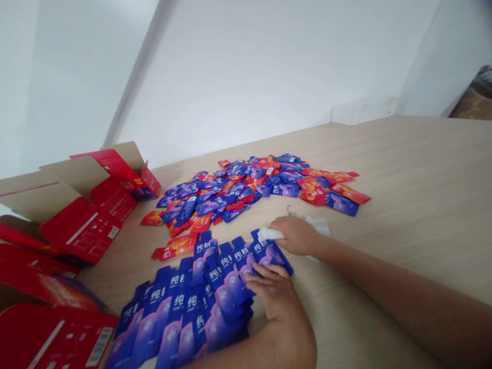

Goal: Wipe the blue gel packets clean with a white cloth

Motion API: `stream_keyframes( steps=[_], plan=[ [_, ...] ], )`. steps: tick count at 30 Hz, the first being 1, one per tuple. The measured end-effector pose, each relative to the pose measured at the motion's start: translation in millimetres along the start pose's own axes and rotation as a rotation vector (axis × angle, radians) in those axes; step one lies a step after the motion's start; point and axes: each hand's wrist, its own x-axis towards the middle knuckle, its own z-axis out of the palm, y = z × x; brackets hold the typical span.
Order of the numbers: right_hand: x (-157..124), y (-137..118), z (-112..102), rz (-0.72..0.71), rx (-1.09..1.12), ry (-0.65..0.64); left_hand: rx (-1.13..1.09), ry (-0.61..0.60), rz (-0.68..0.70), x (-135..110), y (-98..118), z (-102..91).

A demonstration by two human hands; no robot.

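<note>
My right hand [295, 236] is closed round a crumpled white tissue [272, 233], whose end touches the top of a purple sachet [265, 249]. More of the tissue shows behind the wrist. My left hand [271, 289] lies on the lower part of that sachet, fingers stretched out and flat. To its left, overlapping rows of purple sachets [180, 307] with white lettering and a pink design lie face up. My left forearm hides part of the nearest ones.
A loose heap of purple and red sachets [230, 189] spreads across the wooden table [403, 205] farther back. Several open red cardboard boxes [82, 228] stand along the left side with flaps raised. A white wall [269, 66] rises behind the table.
</note>
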Motion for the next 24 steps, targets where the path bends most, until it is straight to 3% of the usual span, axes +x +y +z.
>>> stream_keyframes(
  steps=[4,8,11,16,19,24],
  plan=[
    [-2.5,-8.1,-4.6,-0.1,0.05,0.102,-0.038,0.008,-0.005,-0.5,0.3,1.7],
    [-4.8,-19.7,-1.9,-0.262,0.07,-0.015,-0.059,-0.009,-0.004,0.1,1.0,3.5],
    [-3.3,-14.3,1.6,-0.204,0.036,-0.056,-0.019,-0.002,0.0,-0.1,1.8,4.6],
    [-0.8,-0.2,-1.7,-0.082,-0.009,-0.007,0.093,0.007,0.019,-0.8,2.5,5.7],
    [-3.0,-7.2,-5.0,-0.142,0.03,0.024,0.139,0.02,0.028,-0.3,3.8,7.7],
    [-5.1,-20.8,-1.3,-0.253,0.066,-0.074,0.133,0.005,0.03,0.9,6.2,11.3]
  ],
)
